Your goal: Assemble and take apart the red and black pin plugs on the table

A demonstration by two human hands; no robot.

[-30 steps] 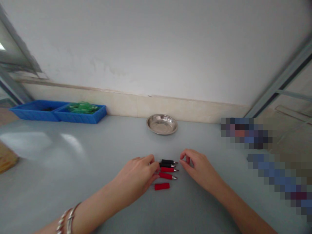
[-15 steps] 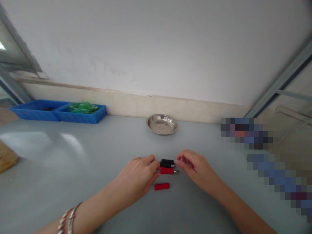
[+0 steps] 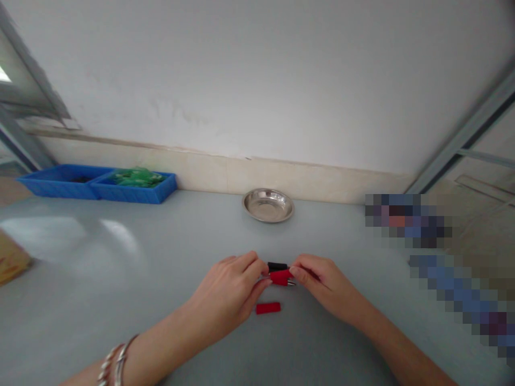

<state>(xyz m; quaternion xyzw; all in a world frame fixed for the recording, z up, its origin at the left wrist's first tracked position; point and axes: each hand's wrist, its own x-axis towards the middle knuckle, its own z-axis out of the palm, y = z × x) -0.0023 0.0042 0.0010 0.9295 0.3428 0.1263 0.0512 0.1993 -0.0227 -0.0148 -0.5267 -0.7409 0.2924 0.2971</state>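
Observation:
My left hand point(image 3: 237, 284) is closed, with thumb and fingers pinched at the left end of a slim red cylindrical piece point(image 3: 280, 275). My right hand point(image 3: 317, 276) pinches the other end of that same piece. Just beneath it, partly covered, another red cylinder point(image 3: 280, 281) shows a metal tip on its right. A black cylinder point(image 3: 277, 266) lies right behind, its left end close to my left fingers. Nearer to me, a separate red cylinder point(image 3: 268, 307) lies on the table. The exact kind of these pieces cannot be made out.
A round metal dish point(image 3: 267, 217) stands by the wall. At the back left are blue trays point(image 3: 132, 195), one with green plastic material point(image 3: 137, 177). A yellowish object point(image 3: 12, 260) sits at the left edge. Blurred-out areas point(image 3: 406, 220) cover the right side.
A red piece now spans both hands, raised over the others. My right fingers have closed on its right end, and my left hand has shifted slightly right.

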